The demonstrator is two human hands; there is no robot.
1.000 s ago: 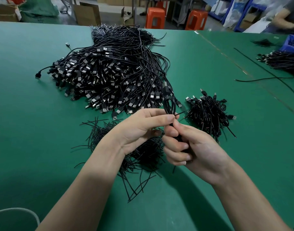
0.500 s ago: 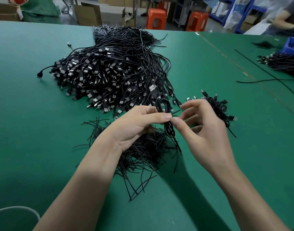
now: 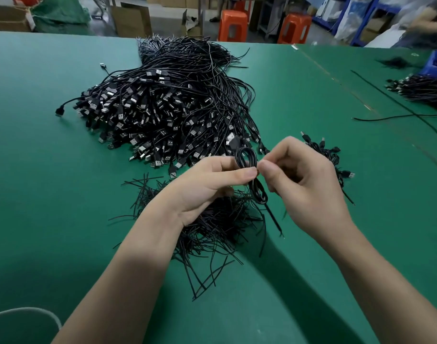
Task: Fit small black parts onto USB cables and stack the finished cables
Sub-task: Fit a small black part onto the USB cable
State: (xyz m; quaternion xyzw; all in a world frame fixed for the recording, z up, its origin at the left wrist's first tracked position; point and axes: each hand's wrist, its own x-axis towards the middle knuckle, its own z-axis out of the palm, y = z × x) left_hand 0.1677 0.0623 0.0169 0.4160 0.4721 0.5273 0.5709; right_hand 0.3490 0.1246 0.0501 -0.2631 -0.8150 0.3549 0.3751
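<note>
Centre frame: left hand (image 3: 212, 184) pinches a coiled USB cable (image 3: 258, 194) at its waist, and right hand (image 3: 304, 187) pinches the same spot. Big cable heap (image 3: 162, 115) upper centre; small bundled stack (image 3: 334, 157) behind right hand; loose black ties (image 3: 212, 227) under left wrist, on green worktop (image 3: 51, 194).

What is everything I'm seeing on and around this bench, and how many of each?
table: one, green, under everything
loose USB cables: one big heap, black, far centre
thin strips: one heap, black, near centre
bundled cables: one small pile, black, behind the right hand
coiled cable: one, black, between both hands
more cables: one pile, black, far right
stools: two, orange, beyond the table
cord: one, white, bottom left corner
left hand: pinches the coil's middle
right hand: fingers pinch the same spot
</note>
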